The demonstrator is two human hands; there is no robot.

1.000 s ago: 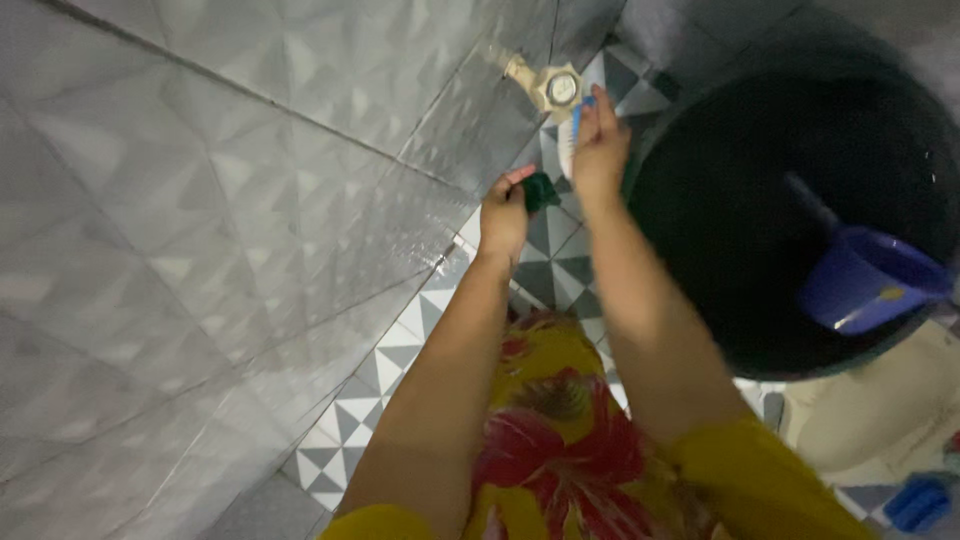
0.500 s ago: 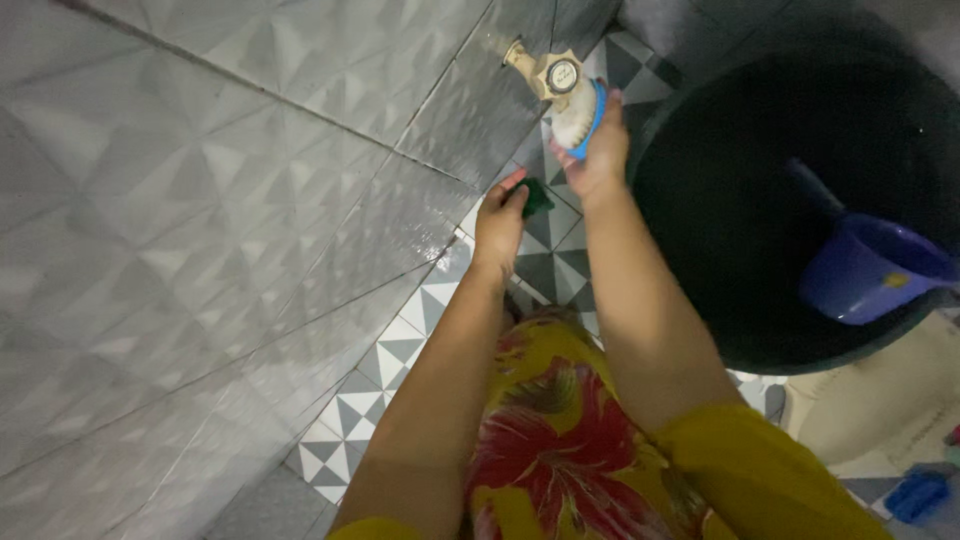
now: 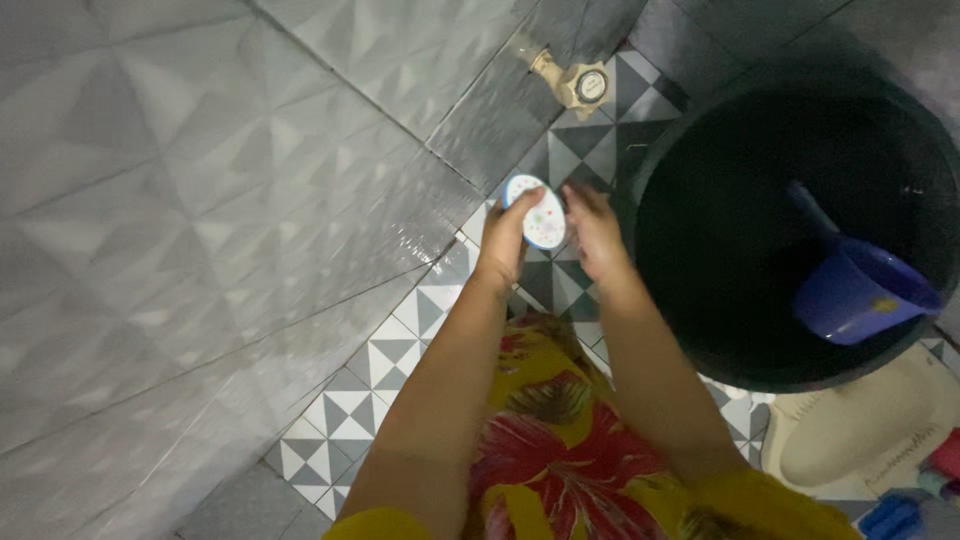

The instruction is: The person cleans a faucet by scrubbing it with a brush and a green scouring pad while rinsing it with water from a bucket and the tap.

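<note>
Oval white scrub brush with blue rim point(image 3: 540, 212) is gripped between closed fingers of left hand point(image 3: 507, 240) and right hand point(image 3: 592, 232), below the brass wall tap point(image 3: 578, 82).

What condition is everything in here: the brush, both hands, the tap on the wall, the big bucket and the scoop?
Scrub brush: oval, white back facing up, held between both hands.
Left hand: closed around the brush's left edge.
Right hand: fingers touching the brush's right edge.
Wall tap: no water seen running, nothing touching it.
Black bucket: upright, uncovered, interior too dark to judge the water level.
Blue scoop: inside the bucket, tilted against its wall.
</note>
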